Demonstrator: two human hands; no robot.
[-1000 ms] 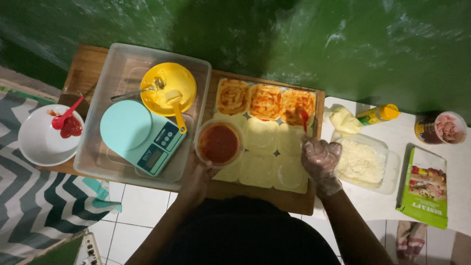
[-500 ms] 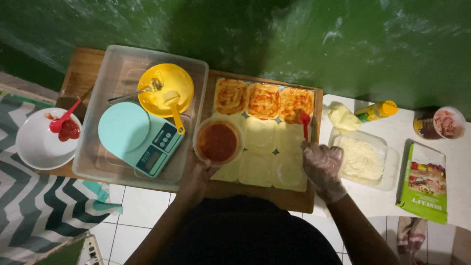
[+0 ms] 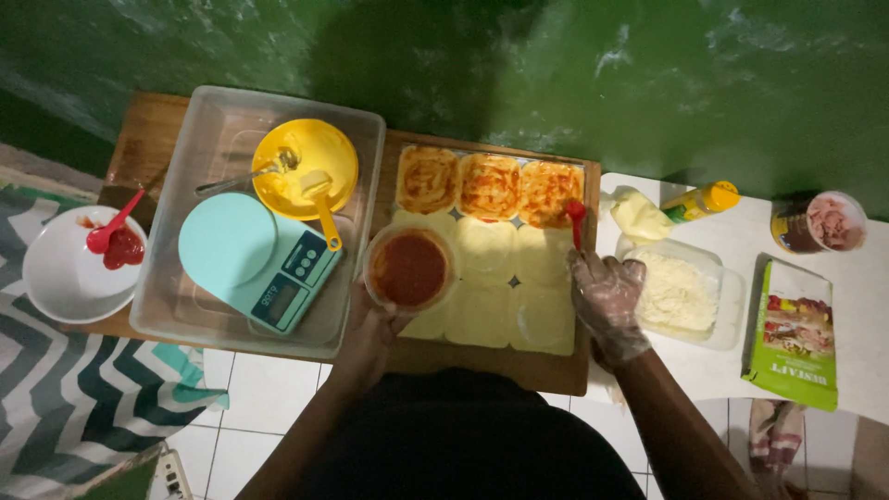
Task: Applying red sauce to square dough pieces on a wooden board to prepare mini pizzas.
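The left hand [image 3: 370,324] grips the near edge of a clear bowl [image 3: 409,269] of red sauce, which sits on the wooden board [image 3: 556,375] over the dough squares [image 3: 509,296]. The right hand [image 3: 607,296], in a clear glove, grasps a red spoon [image 3: 576,220] whose tip rests by the rightmost of three sauced squares [image 3: 489,185] along the far edge. Left of the board, a clear bin [image 3: 167,306] holds a teal scale [image 3: 255,259] and a yellow bowl [image 3: 306,167]. Right, on the white table [image 3: 732,370], lies a tub [image 3: 681,292] of grated cheese.
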